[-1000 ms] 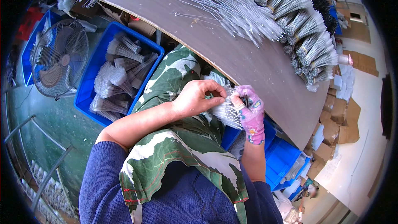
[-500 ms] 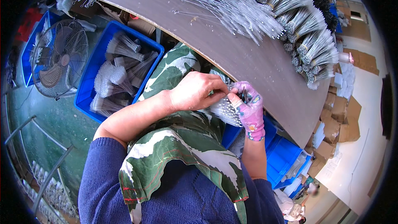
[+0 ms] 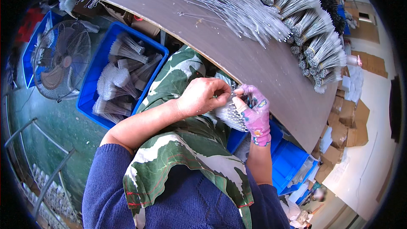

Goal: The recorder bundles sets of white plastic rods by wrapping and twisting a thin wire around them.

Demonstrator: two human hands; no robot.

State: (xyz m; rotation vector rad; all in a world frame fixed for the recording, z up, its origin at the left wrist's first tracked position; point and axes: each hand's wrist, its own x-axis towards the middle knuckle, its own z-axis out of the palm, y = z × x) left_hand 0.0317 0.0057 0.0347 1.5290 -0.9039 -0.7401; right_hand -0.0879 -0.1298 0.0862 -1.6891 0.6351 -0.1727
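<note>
My bare left hand (image 3: 204, 96) is closed, thumb and forefinger pinched at the edge of a bundle of thin wire brushes (image 3: 232, 118) resting by my lap. Whatever lies in that pinch is too small to make out. Close on its right is my right hand (image 3: 257, 112), in a pink flowered glove with bare fingertips. Its fingers are curled around something dark in the palm, mostly hidden. The bundle's pale tips show below and between both hands.
Loose wire brushes (image 3: 237, 10) and tied brush bundles (image 3: 316, 55) lie on the brown table (image 3: 292, 85), whose curved edge passes close to my right hand. A blue bin (image 3: 90, 91) of brushes and a fan (image 3: 63, 61) stand left. More blue bins (image 3: 288, 161) sit right.
My right thumb and forefinger have parted a little. The left hand has shifted slightly, its thumb and forefinger now forming a rounder loop. The brush bundle stays in place.
</note>
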